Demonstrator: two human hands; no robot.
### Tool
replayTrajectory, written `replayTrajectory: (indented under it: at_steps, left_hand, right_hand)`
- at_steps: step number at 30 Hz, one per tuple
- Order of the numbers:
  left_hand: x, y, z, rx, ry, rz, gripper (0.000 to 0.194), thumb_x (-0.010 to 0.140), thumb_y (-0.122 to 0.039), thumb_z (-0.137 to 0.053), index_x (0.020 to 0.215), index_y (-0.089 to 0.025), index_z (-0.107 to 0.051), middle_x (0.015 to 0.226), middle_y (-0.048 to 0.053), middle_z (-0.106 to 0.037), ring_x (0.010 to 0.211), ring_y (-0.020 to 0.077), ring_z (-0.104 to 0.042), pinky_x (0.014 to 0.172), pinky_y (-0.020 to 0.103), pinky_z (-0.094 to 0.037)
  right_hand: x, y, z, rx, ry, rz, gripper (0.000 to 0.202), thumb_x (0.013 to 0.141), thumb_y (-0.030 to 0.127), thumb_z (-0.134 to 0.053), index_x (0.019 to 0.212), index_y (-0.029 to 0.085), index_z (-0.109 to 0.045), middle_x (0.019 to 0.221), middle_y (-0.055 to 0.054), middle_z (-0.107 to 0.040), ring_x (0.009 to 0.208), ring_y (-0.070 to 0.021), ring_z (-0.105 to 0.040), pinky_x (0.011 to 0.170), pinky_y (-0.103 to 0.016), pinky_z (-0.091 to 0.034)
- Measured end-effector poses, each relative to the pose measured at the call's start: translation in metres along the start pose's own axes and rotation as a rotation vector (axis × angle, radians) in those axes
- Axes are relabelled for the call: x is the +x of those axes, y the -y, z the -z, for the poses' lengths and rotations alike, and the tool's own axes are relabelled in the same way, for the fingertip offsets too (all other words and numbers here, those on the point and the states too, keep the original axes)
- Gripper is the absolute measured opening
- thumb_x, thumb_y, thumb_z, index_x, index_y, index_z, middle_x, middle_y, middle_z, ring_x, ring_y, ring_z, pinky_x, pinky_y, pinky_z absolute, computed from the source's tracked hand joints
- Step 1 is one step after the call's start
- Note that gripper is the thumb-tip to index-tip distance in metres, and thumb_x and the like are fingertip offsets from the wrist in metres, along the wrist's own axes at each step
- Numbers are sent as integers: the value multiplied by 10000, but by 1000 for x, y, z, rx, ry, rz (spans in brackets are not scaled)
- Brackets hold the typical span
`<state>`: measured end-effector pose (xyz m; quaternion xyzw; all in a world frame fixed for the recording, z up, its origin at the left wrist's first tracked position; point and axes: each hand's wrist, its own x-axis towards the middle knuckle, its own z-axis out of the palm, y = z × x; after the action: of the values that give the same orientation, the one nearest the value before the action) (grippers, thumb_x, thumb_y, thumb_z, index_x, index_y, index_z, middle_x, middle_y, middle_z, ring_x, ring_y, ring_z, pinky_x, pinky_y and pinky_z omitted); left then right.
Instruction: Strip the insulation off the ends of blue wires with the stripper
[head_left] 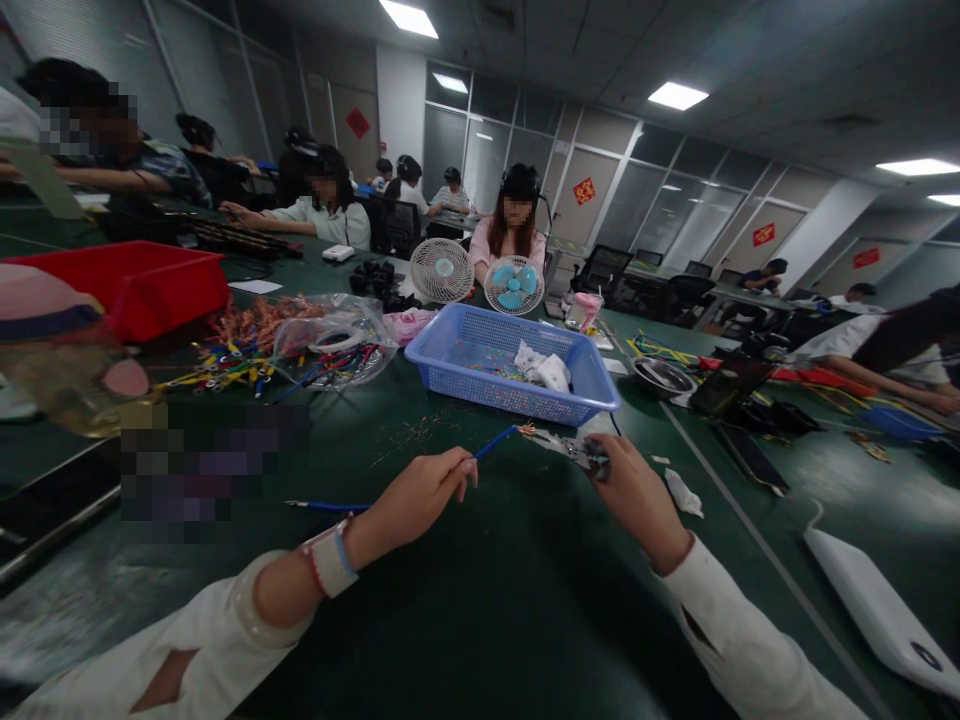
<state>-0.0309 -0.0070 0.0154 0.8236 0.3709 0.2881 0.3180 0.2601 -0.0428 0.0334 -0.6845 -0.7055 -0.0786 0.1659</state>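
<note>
My left hand (424, 495) pinches a blue wire (495, 442) that points up and to the right. Fanned copper strands (527, 429) show bare at its tip. In my right hand (637, 490) is a pair of wire strippers (559, 447), with fingers wrapped round the handles. The tool's jaws reach the copper end; whether they are clamped on it I cannot tell. A blue wire end with a metal terminal (300, 504) comes out beside my left wrist; I cannot make out whether it belongs to the same wire.
Beyond my hands stands a blue plastic basket (517, 405) with crumpled white tissue inside. Copper scraps and colourful wires (232, 370) lie left of it, near a red bin (150, 275). A white power bank (870, 590) is at right. Two small fans face me; other people sit around.
</note>
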Motion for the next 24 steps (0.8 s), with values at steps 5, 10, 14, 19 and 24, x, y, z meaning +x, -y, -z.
replayTrajectory:
  at_steps: [5,10,14,19,24]
  left_hand:
    - [1,-4,1,-44,9,12,320,983,-328,-332,820,-191,-569,673,-19,-596,655,138,-591,644,245,-442]
    - [0,-9,2,-140,49,55,340,978,-354,-332,776,-187,-548,643,-13,-594,559,117,-543,544,219,-425]
    - [-1,-11,2,-308,177,135,352,973,-419,-318,788,-184,-503,640,-20,-590,428,77,-452,413,184,-353]
    - [1,-8,4,-536,351,221,386,949,-525,-331,810,-189,-459,621,-39,-564,369,52,-356,341,156,-246]
    - [3,-7,8,-661,423,291,399,928,-549,-381,786,-185,-464,565,-48,-526,374,53,-297,334,152,-192]
  right_hand:
    - [0,16,-7,131,49,10,302,843,194,-532,1145,203,-543,1096,-96,-612,933,-213,-630,766,-312,-479]
    - [2,23,-17,267,-3,5,297,854,257,-543,1145,198,-540,1096,-101,-602,940,-230,-623,794,-354,-491]
    - [1,25,-23,373,-53,2,303,846,307,-560,1133,211,-547,1098,-97,-599,905,-229,-621,789,-371,-501]
    - [-2,27,-22,437,-51,13,275,841,357,-577,1074,213,-577,1043,-88,-625,894,-230,-612,789,-371,-492]
    - [-3,26,-21,442,-41,17,274,838,366,-583,1064,211,-587,1016,-74,-639,888,-220,-615,774,-350,-484]
